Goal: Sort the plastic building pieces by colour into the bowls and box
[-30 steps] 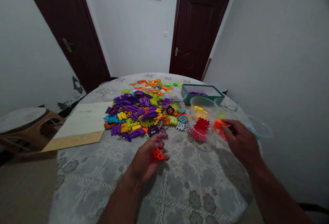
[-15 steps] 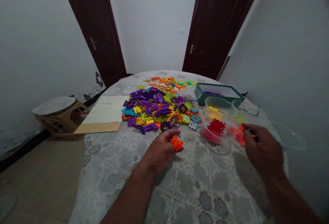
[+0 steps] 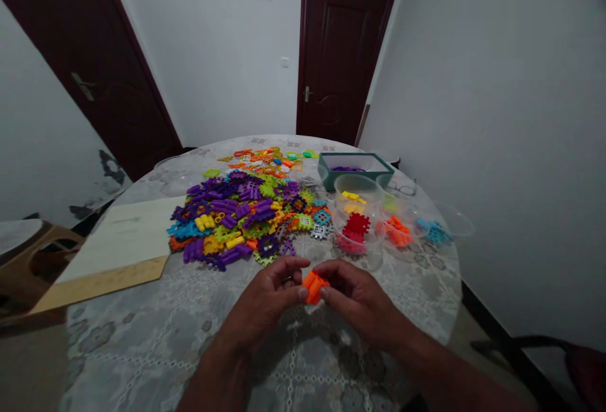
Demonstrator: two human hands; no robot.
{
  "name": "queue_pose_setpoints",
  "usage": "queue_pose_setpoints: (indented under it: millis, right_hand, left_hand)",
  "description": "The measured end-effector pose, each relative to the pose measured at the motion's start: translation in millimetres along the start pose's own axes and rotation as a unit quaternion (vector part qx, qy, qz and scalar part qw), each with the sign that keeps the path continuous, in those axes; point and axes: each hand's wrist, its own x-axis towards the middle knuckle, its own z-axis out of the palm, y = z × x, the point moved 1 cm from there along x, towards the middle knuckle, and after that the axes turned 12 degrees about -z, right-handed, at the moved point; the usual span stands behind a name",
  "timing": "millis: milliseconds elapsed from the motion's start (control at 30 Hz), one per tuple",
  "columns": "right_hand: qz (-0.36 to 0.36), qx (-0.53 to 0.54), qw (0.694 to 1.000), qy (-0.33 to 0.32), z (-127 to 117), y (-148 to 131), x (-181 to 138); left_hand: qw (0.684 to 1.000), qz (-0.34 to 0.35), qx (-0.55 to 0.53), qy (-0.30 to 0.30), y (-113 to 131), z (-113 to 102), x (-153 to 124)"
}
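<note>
Between my two hands, just above the tablecloth, is an orange plastic building piece (image 3: pixel 314 287) made of short tubes. My left hand (image 3: pixel 277 292) pinches its left side between thumb and fingers. On the other side my right hand (image 3: pixel 353 289) grips it with thumb and fingertips. Part of the piece is hidden behind the fingers. Beyond the hands lies a large mixed heap of toy pieces (image 3: pixel 241 210), mostly purple, with yellow, green, blue and orange among them. A clear tub with red gear-shaped pieces (image 3: pixel 355 230) stands close by on the right.
Clear tubs hold yellow pieces (image 3: pixel 354 199), orange pieces (image 3: pixel 398 232) and blue pieces (image 3: pixel 433 231). Behind them sits a green-rimmed box (image 3: pixel 357 178) with purple pieces, near eyeglasses (image 3: pixel 402 190). A pale board (image 3: pixel 120 235) overhangs the table's left edge.
My right hand has come back from the tub of orange pieces at the right and now grips the orange piece with the left. The camera view has turned right.
</note>
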Motion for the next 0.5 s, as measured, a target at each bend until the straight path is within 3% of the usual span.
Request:
queue_pose_setpoints:
  millis: [67, 167, 267, 367, 433, 500]
  right_hand:
    - [0.005, -0.014, 1.0, 0.017, -16.4, 2.2, -0.4]
    - [-0.014, -0.158, 0.982, 0.099, -58.2, 6.3, -0.2]
    - [-0.053, -0.372, 0.908, 0.186, -110.3, 15.2, -1.3]
    - [-0.086, -0.51, 0.82, 0.243, -155.3, 27.9, -2.0]
    - [-0.104, -0.556, 0.778, 0.274, -170.8, 32.2, 0.8]
    - [-0.112, -0.573, 0.753, 0.303, -167.9, 27.9, 5.6]
  left_hand:
    - [1.0, -0.008, 0.009, 0.011, 0.1, 1.5, 0.1]
    - [0.999, 0.003, -0.015, 0.037, 0.1, 1.6, 1.3]
    - [0.996, 0.014, -0.04, 0.073, 1.2, 0.3, 3.5]
    - [0.985, 0.035, -0.075, 0.151, 3.8, -1.8, 4.7]
    - [0.964, 0.072, -0.132, 0.219, 6.0, -4.9, 4.7]
    - [0.931, 0.12, -0.196, 0.284, 8.4, -9.7, 4.3]
